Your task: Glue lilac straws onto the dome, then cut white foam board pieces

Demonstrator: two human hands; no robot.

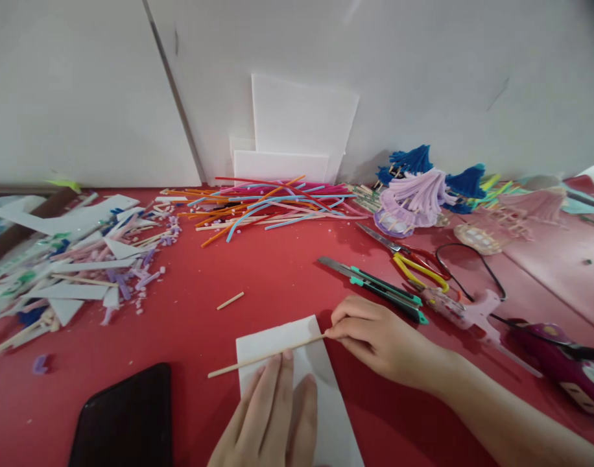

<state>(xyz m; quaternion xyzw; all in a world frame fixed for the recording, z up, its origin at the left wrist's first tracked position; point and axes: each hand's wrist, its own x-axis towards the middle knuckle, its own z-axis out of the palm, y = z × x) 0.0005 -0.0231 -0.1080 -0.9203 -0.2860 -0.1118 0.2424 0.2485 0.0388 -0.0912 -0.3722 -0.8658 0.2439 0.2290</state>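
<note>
Above a red bench (190, 279), a person is steadying a thin stick (258, 359) across a white board (332, 415). The right hand (369, 331) is pinching the stick's right end, its grip narrow around the tip; the left hand (268, 415) is lying flat over the board, its grip uncurled, fingertips resting at the stick's near side. The stick is running close to the board's far edge — nearly in line with it — while its left end is jutting past the board's side. Doing this well is probably depending on light, even fingertip pressure against rolling, and on sighting the stick along that far edge. Just beyond the right hand, a cutter (382, 292) is lying with its blade showing — so the knuckles are needing care there.
</note>
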